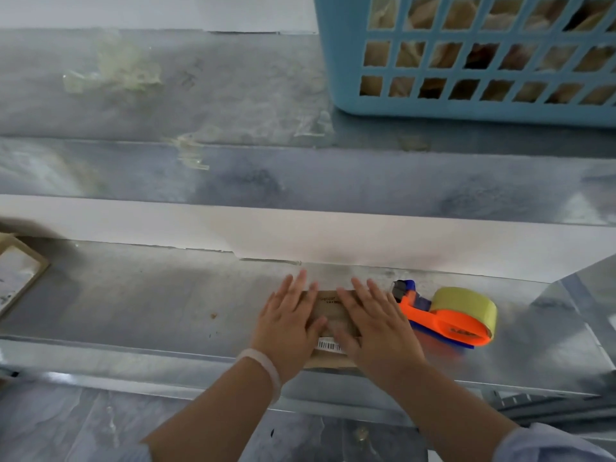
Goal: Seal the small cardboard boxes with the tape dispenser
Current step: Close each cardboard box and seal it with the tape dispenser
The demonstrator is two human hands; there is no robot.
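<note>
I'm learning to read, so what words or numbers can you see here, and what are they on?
Small brown cardboard box under both flat hands: a dark printed word, too blurred to read.
White barcode sticker on that box: bars only, digits too small.
Orange plastic tape dispenser with yellowish tape roll: dark marking on its side, blurred.
Blue plastic lattice basket: no text.
</note>
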